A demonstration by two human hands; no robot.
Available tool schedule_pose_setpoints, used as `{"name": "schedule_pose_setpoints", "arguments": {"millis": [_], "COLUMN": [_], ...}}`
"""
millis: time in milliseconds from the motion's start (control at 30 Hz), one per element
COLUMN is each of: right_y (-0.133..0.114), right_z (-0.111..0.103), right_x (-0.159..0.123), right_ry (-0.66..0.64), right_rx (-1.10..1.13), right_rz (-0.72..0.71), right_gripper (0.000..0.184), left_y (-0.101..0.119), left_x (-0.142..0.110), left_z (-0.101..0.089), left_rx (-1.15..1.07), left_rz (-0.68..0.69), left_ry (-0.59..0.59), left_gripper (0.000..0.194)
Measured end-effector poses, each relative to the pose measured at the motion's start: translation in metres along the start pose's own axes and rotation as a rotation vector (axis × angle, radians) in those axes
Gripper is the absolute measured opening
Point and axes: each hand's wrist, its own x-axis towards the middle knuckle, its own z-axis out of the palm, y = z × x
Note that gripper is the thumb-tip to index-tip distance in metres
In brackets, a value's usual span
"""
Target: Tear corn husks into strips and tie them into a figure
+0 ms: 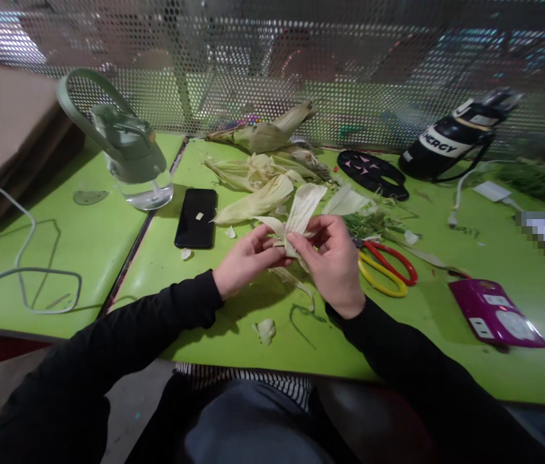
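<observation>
Between my two hands is a folded pale corn husk [305,206], its broad end standing up above my fingers. My left hand [250,258] pinches its lower left side. With thumb and fingers, my right hand [335,261] grips the husk from the right. Behind them lies a heap of dry corn husks [256,200] with a whole husk bundle [272,132] farther back. Scissors [386,267] with red and yellow handles rest just right of my right hand, partly hidden by it. A crumpled husk scrap [265,330] sits near the table's front edge.
A phone [196,218] and a green water bottle [140,154] stand to the left, with a grey cable [35,270]. To the right are a black bottle [451,138], a black eye mask [372,174] and a purple packet [497,314]. A perforated metal screen [234,71] borders the green table.
</observation>
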Motion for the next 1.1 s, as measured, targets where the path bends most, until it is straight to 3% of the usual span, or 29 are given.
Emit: {"name": "schedule_pose_setpoints", "arguments": {"millis": [167, 333, 400, 533, 633, 800, 867, 1000, 1100], "right_y": [-0.003, 0.002, 0.005, 0.005, 0.002, -0.008, -0.01, -0.013, -0.012], "right_z": [0.0, -0.003, -0.004, -0.007, -0.009, -0.014, -0.016, -0.018, -0.019], "right_x": [-0.003, -0.005, -0.003, 0.001, 0.003, 0.008, 0.01, 0.012, 0.016], "right_ry": [0.013, 0.016, -0.05, -0.135, -0.164, -0.218, -0.212, -0.186, -0.328], "right_rx": [-0.178, -0.469, -0.536, -0.479, -0.373, -0.385, -0.385, -0.304, -0.225], "right_rz": [-0.154, -0.545, -0.641, -0.681, -0.633, -0.603, -0.577, -0.282, -0.088], "right_gripper": [0.017, 0.018, 0.02, 0.026, 0.036, 0.007, 0.004, 0.012, 0.031], "left_y": [0.002, 0.006, 0.007, 0.005, 0.002, 0.001, 0.002, 0.006, 0.006], "left_x": [0.0, 0.003, 0.004, 0.006, 0.006, 0.004, 0.003, 0.003, 0.003], "left_z": [0.003, -0.002, -0.004, -0.008, -0.01, -0.008, -0.008, -0.006, -0.005], "left_rx": [-0.013, -0.009, 0.041, 0.238, 0.374, 0.467, 0.452, 0.396, 0.391], "left_rz": [0.0, -0.034, -0.041, 0.013, 0.091, 0.127, 0.1, 0.096, 0.159], "left_ry": [0.098, 0.24, 0.213, 0.122, 0.068, -0.013, -0.035, -0.084, -0.055], "left_gripper": [0.028, 0.022, 0.022, 0.018, 0.009, 0.01, 0.015, 0.03, 0.037]}}
